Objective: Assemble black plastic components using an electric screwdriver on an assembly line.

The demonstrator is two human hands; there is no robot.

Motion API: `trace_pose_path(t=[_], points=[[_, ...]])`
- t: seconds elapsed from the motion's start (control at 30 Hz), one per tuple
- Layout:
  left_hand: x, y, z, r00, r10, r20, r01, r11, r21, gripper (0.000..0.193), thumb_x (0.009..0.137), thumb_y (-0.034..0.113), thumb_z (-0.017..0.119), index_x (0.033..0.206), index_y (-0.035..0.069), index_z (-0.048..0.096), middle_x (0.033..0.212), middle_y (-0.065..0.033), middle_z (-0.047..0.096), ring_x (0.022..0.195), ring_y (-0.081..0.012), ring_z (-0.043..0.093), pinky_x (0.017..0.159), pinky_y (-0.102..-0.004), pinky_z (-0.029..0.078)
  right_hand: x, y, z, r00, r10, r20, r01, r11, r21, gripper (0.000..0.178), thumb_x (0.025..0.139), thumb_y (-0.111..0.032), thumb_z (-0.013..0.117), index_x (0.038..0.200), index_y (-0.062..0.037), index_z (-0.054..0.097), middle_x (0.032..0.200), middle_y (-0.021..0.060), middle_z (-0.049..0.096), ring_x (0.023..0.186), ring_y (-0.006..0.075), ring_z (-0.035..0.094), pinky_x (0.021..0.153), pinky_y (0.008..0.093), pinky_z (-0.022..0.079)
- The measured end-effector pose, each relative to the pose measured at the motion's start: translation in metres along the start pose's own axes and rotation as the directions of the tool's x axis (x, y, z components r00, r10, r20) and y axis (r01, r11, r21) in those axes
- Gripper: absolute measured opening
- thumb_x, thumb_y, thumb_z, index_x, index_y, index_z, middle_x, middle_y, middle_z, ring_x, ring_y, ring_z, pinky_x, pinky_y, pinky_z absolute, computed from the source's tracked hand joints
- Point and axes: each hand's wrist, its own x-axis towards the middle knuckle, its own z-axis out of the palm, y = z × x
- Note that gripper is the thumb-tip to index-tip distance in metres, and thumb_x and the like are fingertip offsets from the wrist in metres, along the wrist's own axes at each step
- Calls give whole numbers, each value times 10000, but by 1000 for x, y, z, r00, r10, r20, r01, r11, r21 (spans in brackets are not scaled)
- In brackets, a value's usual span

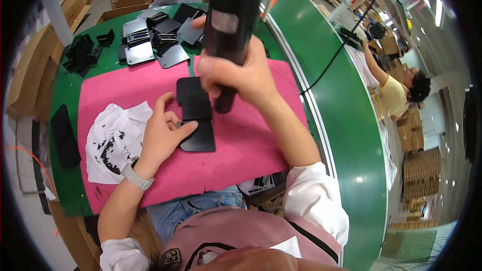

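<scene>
You've got your right hand [243, 75] wrapped round the tool [230, 22], upper centre, forearm [291, 130] slanting in from lower right. Your left hand [163, 133] is kinda spread, thumb [188, 128] on the black plates [197, 108] mid-frame.

Bright indoor light, ceiling lamp [439, 12] glowing far right of the right fingers [217, 70], pale shine on plates [139, 54] to their left, power tool [231, 35] slightly blurred, fisheye-bent edges, black rim.
</scene>
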Motion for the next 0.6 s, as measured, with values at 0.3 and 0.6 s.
trace_pose_path(t=[0.3, 0.6], points=[[-16, 41, 0, 979, 138, -148, -171, 956, -241, 419, 817, -37, 575, 1190, 30, 396, 803, 0, 515, 711, -63, 490, 666, -194, 385, -46, 66, -101, 906, 136, -401, -421, 403, -813, 662, 757, -228, 694, 1290, 9, 382, 950, 147, 619, 812, 249, 618, 712, 320, 490], [-20, 58, -18, 793, 573, -206, -508, 809, 295, 377, 781, -60, 637, 1114, -2, 473, 802, -96, 642, 741, -181, 629, 720, -286, 477, -28, 31, -4, 791, -353, 499, 607, 358, -710, 409, 676, -270, 725, 986, -37, 593, 875, 104, 610, 758, 279, 612, 600, 350, 490]])
